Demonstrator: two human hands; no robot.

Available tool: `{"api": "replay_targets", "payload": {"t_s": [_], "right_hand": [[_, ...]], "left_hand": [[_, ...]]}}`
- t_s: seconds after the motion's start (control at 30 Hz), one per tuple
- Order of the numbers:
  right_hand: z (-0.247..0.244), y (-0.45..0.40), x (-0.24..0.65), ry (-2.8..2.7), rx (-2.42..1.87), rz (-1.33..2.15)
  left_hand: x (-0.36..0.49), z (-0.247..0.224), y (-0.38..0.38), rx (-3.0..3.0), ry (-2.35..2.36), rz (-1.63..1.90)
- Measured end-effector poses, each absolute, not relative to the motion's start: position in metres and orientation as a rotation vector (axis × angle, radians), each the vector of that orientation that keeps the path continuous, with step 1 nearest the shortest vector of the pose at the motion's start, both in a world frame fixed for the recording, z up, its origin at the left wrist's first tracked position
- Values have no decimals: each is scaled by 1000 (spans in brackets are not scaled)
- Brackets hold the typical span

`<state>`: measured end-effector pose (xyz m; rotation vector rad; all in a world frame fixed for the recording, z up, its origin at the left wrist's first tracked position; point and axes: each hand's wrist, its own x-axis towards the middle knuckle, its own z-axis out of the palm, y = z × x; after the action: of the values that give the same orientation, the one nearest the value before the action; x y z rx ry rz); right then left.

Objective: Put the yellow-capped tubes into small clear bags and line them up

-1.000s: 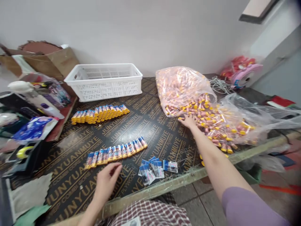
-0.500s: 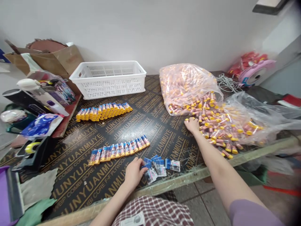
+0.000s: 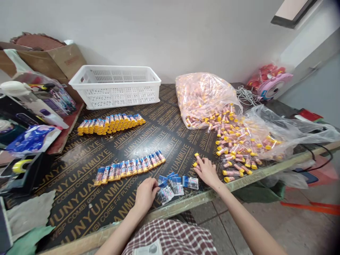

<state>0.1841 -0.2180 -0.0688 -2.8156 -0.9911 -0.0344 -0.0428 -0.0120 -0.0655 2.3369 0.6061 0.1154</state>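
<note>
My right hand (image 3: 208, 172) rests on the dark table, its fingers over yellow-capped tubes (image 3: 197, 156) left of the loose pile (image 3: 233, 141). Those fingers partly cover the tubes, so the grip is unclear. Close to the table's front edge, my left hand (image 3: 146, 193) has bent fingers beside small clear packets with blue tops (image 3: 166, 193); whether it holds one is hidden. A slanting row of blue-and-yellow tubes (image 3: 131, 167) lies behind it. Farther back is a stacked group of similar tubes (image 3: 111, 124).
A white basket (image 3: 117, 95) stands against the wall, with a large plastic bag of tubes (image 3: 204, 95) to its right. Bottles, a cardboard box (image 3: 66, 63) and a tape dispenser (image 3: 23, 173) occupy the left side. A pink fan (image 3: 275, 86) is at the back right.
My right hand has moved from the pile's left edge toward me and the packets, with a few tubes now at its fingers. My left hand stays beside the packets. The camera view has shifted.
</note>
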Motion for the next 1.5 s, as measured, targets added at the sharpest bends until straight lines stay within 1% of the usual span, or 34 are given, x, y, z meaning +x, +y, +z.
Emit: {"api": "replay_targets", "payload": {"t_s": [0.1,0.17,0.23,0.37,0.43,0.6,0.73,1.0,1.1,1.3,1.5], "right_hand": [[-61,-219,174,-984,-2761,-95],[-52,-214,169,-954,-2672,-116],[-43,-204,159,-865,-2442,-50],[-24,-176,121,-659,-1815,226],[-18,-163,100,-639,-1695,288],[-18,-143,67,-716,-1667,239],[-25,-139,57,-812,-1637,216],[-23,-137,50,-1024,-1684,-9],[-22,-136,48,-1071,-1676,39],[-26,-136,46,-1135,-1629,293],[-31,-134,50,-1174,-1677,226]], "left_hand": [[-43,-61,-13,2153,646,148],[-42,-56,-13,1900,691,171],[-40,-51,-11,1562,740,207],[-37,-39,-2,1007,785,293],[-36,-34,5,865,790,338],[-39,-28,19,651,871,429],[-42,-28,24,642,902,488],[-42,-33,23,664,901,541],[-41,-34,21,718,899,550],[-41,-27,11,856,750,560],[-43,-14,6,819,625,358]]}}
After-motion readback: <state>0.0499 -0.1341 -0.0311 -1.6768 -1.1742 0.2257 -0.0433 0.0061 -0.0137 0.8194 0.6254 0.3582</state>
